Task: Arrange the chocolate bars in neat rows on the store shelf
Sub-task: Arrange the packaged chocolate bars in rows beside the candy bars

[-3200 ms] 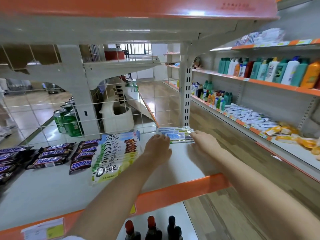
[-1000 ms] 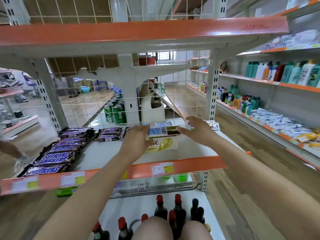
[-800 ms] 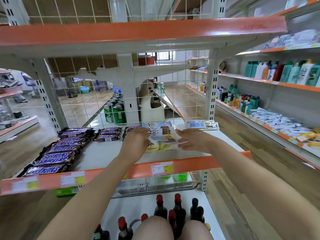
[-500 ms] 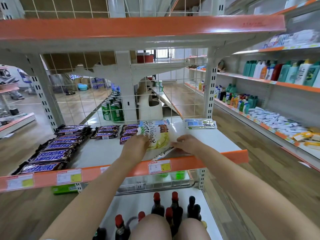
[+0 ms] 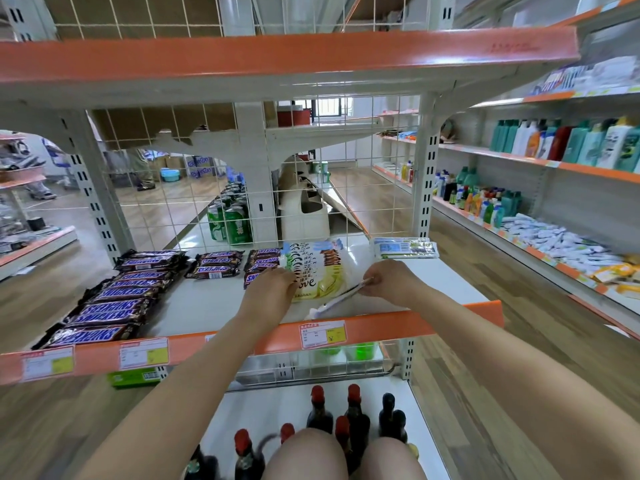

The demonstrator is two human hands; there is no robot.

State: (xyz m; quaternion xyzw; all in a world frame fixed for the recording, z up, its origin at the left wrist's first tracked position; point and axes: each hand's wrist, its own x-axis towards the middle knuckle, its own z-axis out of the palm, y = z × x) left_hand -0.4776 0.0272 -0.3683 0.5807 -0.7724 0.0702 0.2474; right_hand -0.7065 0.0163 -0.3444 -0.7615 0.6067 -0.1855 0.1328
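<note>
Dove bars (image 5: 313, 268) stack got pulled forward on shelf (image 5: 194, 306); left hand (image 5: 268, 292) steadied it, right hand (image 5: 389, 282) pinched one loose bar (image 5: 337, 297) edge-up. Row unfinished.

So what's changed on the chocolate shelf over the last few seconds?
Both hands came forward from the blue packs at the back. The right hand now pinches one thin bar near the front edge; the left hand rests on the Dove stack. The Snickers rows stayed put.
</note>
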